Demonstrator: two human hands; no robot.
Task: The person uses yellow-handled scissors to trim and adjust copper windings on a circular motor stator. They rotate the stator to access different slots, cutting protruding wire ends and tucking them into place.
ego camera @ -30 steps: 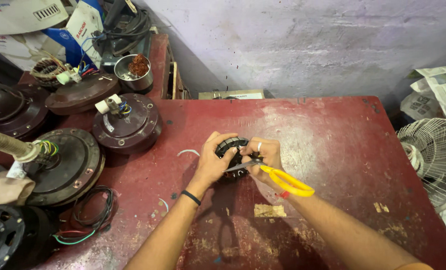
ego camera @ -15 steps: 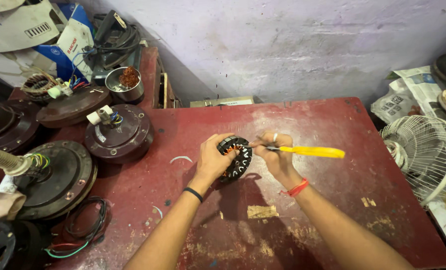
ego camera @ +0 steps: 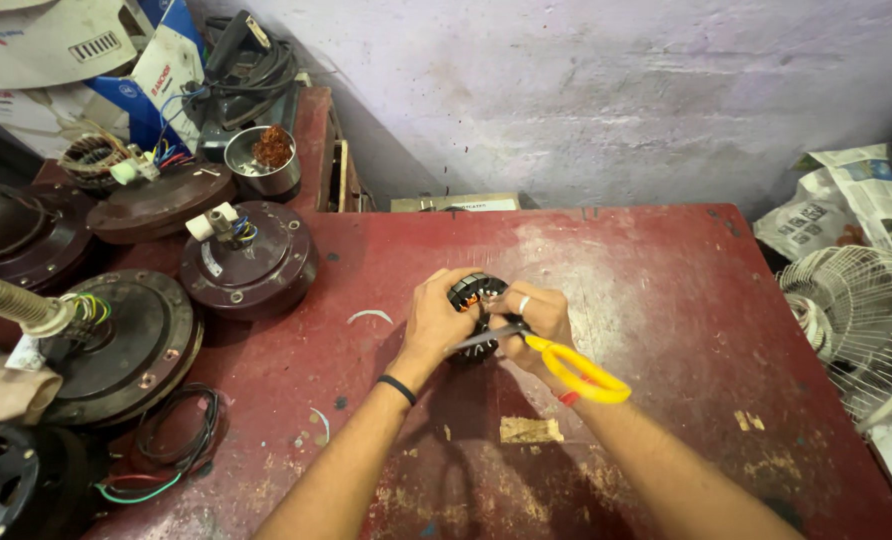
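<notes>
Over the middle of the red table [ego camera: 666,290], both hands hold a black ring-shaped motor stator [ego camera: 471,291] with copper windings. My left hand [ego camera: 438,318] grips its left side; a black band is on that wrist. My right hand [ego camera: 536,320], with a ring on one finger, holds the stator's right side and a pair of yellow-handled scissors [ego camera: 566,365]. The grey blades point left across the stator's lower part, and the yellow handles stick out to the lower right.
Several dark brown ceiling-fan motor housings [ego camera: 249,262] with wire stubs crowd the table's left side. A steel bowl of copper wire [ego camera: 263,160] stands at the back left. Loose cable [ego camera: 171,440] lies front left. A white fan guard [ego camera: 861,320] and newspapers sit right.
The scissors have swung from pointing right, handles held high, down to the lower right, with the blades now across the stator. Both hands stay on the stator.
</notes>
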